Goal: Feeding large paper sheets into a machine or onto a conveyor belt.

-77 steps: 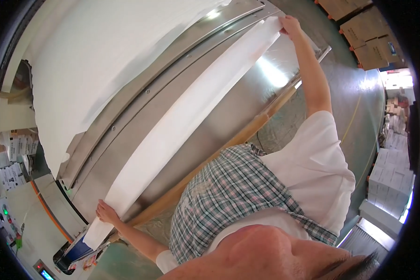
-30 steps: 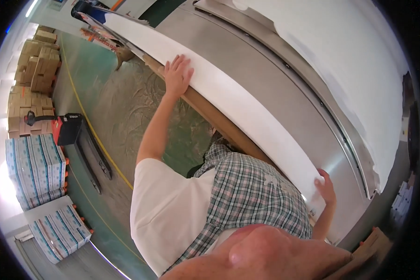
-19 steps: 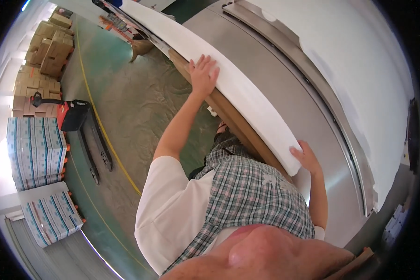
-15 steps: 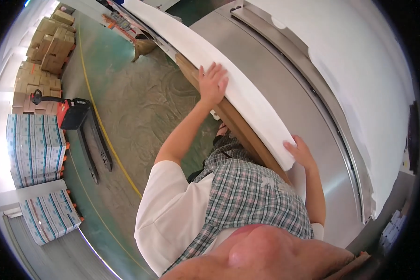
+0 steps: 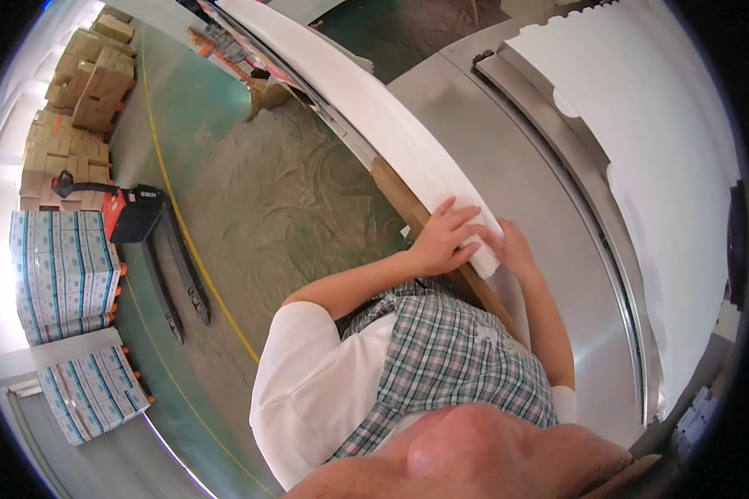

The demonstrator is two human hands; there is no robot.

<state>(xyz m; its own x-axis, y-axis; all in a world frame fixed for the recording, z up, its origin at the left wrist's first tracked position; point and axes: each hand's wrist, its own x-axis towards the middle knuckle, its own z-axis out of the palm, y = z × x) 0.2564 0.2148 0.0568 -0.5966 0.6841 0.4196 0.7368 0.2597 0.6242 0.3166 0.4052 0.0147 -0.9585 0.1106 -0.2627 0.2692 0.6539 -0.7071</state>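
A long, flat white strip of soft-looking sheet material [image 5: 391, 116] runs from the far left toward me, along the near edge of a metal table [image 5: 441, 96]. My left hand [image 5: 448, 239] rests across its near end, fingers apart and lying on top. Close beside it, my right hand [image 5: 514, 249] grips the strip's outer edge at the same end, its thumb side touching my left fingers. Some right fingertips are hidden. Below the strip, a brown board-like edge [image 5: 399, 190] runs along my side of the table.
A large white sheet with a scalloped edge [image 5: 657, 150] lies beyond a metal rail [image 5: 549, 141] on the right. On the left are a red and black pallet truck [image 5: 133, 212], stacked brown cartons [image 5: 91, 91] and blue-white boxes [image 5: 62, 266]. Crumpled brown sheeting [image 5: 291, 191] covers part of the floor.
My left hand has slid toward me along the white strip, to its near end beside my right hand. The right hand has shifted slightly up and left. The strip's near end sits a little farther away.
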